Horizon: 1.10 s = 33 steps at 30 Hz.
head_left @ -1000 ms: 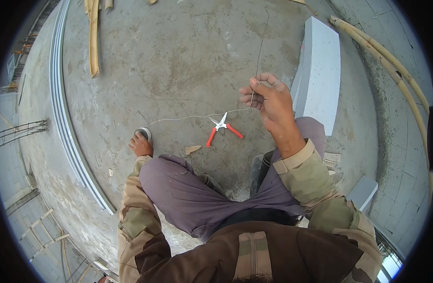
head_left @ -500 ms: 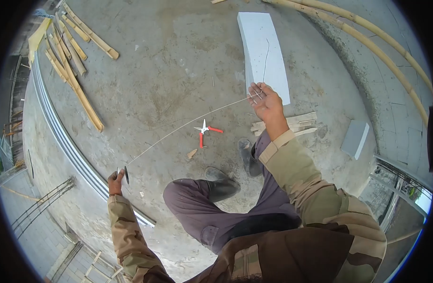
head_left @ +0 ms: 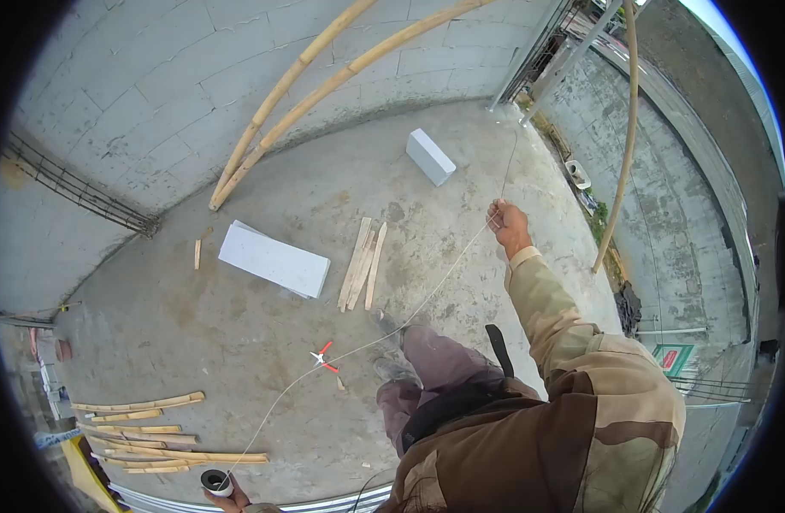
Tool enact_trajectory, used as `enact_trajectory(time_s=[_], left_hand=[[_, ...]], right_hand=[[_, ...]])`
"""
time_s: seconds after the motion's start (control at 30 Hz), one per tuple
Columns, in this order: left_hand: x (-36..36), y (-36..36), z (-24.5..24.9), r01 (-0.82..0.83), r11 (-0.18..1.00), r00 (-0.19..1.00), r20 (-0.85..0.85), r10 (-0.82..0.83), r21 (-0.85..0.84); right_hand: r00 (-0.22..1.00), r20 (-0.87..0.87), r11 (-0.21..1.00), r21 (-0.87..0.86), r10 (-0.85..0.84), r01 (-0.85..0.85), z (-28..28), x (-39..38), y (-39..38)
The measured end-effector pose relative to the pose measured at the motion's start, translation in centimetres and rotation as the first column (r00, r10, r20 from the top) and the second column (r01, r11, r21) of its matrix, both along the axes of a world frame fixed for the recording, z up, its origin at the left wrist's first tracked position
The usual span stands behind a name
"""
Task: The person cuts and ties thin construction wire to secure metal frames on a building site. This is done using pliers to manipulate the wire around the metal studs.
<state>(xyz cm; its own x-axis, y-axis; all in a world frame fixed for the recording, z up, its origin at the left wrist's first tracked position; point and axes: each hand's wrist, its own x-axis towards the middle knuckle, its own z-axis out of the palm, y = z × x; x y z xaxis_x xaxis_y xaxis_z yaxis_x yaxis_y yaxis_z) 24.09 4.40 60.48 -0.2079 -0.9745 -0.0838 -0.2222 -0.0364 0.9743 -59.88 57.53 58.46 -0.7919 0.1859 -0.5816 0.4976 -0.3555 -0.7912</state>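
Note:
My right hand [head_left: 508, 225] is raised out to the right and pinches a thin wire [head_left: 410, 312], whose free end sticks up above the fingers. The wire runs slack down and to the left across the concrete floor to a small spool [head_left: 215, 482]. My left hand [head_left: 230, 498] grips that spool at the bottom edge of the view, and only part of the hand shows. Red-handled pliers [head_left: 325, 358] lie on the floor under the wire, just left of my boots [head_left: 391, 345].
Split bamboo strips [head_left: 361, 263] lie by a white block [head_left: 274, 260]; a smaller white block [head_left: 430, 156] sits farther off. Long bamboo poles [head_left: 324, 81] lean against the block wall. More bamboo pieces [head_left: 144, 440] lie at lower left beside a metal rail [head_left: 324, 500].
I have stood up and turned; the view swung round. My hands moved farther apart, drawing more wire off the spool. The pliers stay on the floor.

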Motion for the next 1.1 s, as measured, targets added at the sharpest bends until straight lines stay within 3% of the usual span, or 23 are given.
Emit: enact_trajectory(time_s=[0.03, 0.07, 0.1, 0.17, 0.2, 0.27, 0.33, 0.37, 0.47, 0.5, 0.53, 0.57, 0.63, 0.7, 0.77, 0.83, 0.9, 1.0, 1.03, 1.07, 1.1], left_hand=[[-1.4, -3.2, -0.9, -0.235, 0.940, 0.892, -0.331, 0.309, 0.247], [-2.6, -5.5, -1.2, -0.330, 0.767, 0.602, -0.503, 0.620, 0.550], [-6.5, -6.9, 0.3, -0.390, 0.700, 0.453, -0.537, 0.711, 0.598], [-13.5, -8.5, 1.5, -0.430, 0.709, 0.578, -0.433, 0.692, 0.560], [-15.0, -10.4, -1.2, -0.328, 0.915, 0.830, -0.390, 0.398, 0.236], [-24.4, -9.6, 1.7, -0.333, 0.854, 0.800, -0.360, 0.480, 0.399], [-34.1, -7.0, 3.1, -0.198, 0.968, 0.966, -0.136, 0.219, 0.154], [-39.7, -3.8, 4.0, 0.001, 1.000, 0.999, -0.048, 0.000, 0.030], [-55.4, 4.3, 2.1, 0.217, 0.948, 0.969, 0.165, -0.182, -0.231], [-61.1, 9.7, 2.4, 0.240, 0.942, 0.969, 0.116, -0.218, -0.234], [-66.3, 15.5, 4.0, 0.366, 0.922, 0.930, 0.023, -0.366, -0.126], [-70.9, 19.5, 2.9, 0.416, 0.889, 0.907, 0.013, -0.422, -0.191], [-79.0, 29.4, 3.5, 0.518, 0.849, 0.855, 0.019, -0.519, -0.105], [-85.0, 36.8, 1.6, 0.648, 0.753, 0.761, -0.139, -0.633, 0.118], [-89.0, 44.0, 2.5, 0.707, 0.682, 0.707, -0.215, -0.674, 0.188], [-91.1, 48.5, 1.9, 0.702, 0.679, 0.712, -0.226, -0.665, 0.216], [-93.1, 51.3, 0.8, 0.698, 0.568, 0.715, -0.386, -0.583, 0.437], [-97.6, 53.8, 1.8, 0.732, 0.558, 0.677, -0.320, -0.663, 0.391], [-99.8, 54.3, 2.6, 0.735, 0.556, 0.673, -0.321, -0.666, 0.389], [-101.9, 54.5, 3.8, 0.781, 0.559, 0.618, -0.215, -0.756, 0.281], [-104.2, 54.7, 4.9, 0.830, 0.530, 0.551, -0.101, -0.829, 0.175]], right_hand=[[0.997, -0.030, 0.997, 0.027, -0.067, 0.068, 2.1, -0.3, 3.9], [0.990, -0.054, 0.990, 0.054, -0.129, 0.132, 3.7, -0.3, 8.2], [0.980, -0.045, 0.978, 0.061, -0.196, 0.199, 4.4, -0.5, 12.7], [0.957, -0.039, 0.956, 0.053, -0.286, 0.288, 4.3, -0.3, 21.5], [0.945, -0.030, 0.944, 0.041, -0.327, 0.328, 3.8, 0.2, 25.3], [0.918, -0.055, 0.916, 0.067, -0.393, 0.396, 3.1, 1.1, 31.9], [0.882, -0.087, 0.881, 0.064, -0.463, 0.469, 2.7, 2.6, 36.6], [0.867, -0.080, 0.868, 0.021, -0.493, 0.495, 3.1, 3.1, 38.4], [0.902, -0.040, 0.892, 0.140, -0.429, 0.430, 1.7, 1.7, 44.3], [0.900, -0.064, 0.894, 0.099, -0.432, 0.436, 1.1, 0.8, 46.0], [0.912, -0.119, 0.892, 0.194, -0.392, 0.409, 0.9, -0.3, 47.2], [0.913, -0.151, 0.890, 0.209, -0.380, 0.405, 0.7, -1.5, 48.5], [0.916, -0.258, 0.904, 0.223, -0.306, 0.365, 1.6, -3.7, 50.0], [0.950, -0.274, 0.947, 0.237, -0.149, 0.217, 1.2, -7.0, 53.1], [0.988, -0.126, 0.922, 0.364, -0.093, 0.134, 2.8, -11.3, 54.2], [0.980, -0.196, 0.923, 0.381, 0.023, 0.055, 3.7, -15.9, 54.4], [0.905, -0.303, 0.831, 0.548, 0.299, -0.091, 4.4, -21.4, 53.7], [0.841, -0.236, 0.675, 0.713, 0.487, -0.190, 5.8, -30.6, 49.6], [0.795, -0.305, 0.697, 0.690, 0.524, -0.195, 5.8, -33.5, 47.6], [0.731, -0.348, 0.679, 0.703, 0.587, -0.211, 6.2, -36.5, 45.2], [0.675, -0.273, 0.570, 0.779, 0.685, -0.263, 7.3, -39.3, 42.8]])
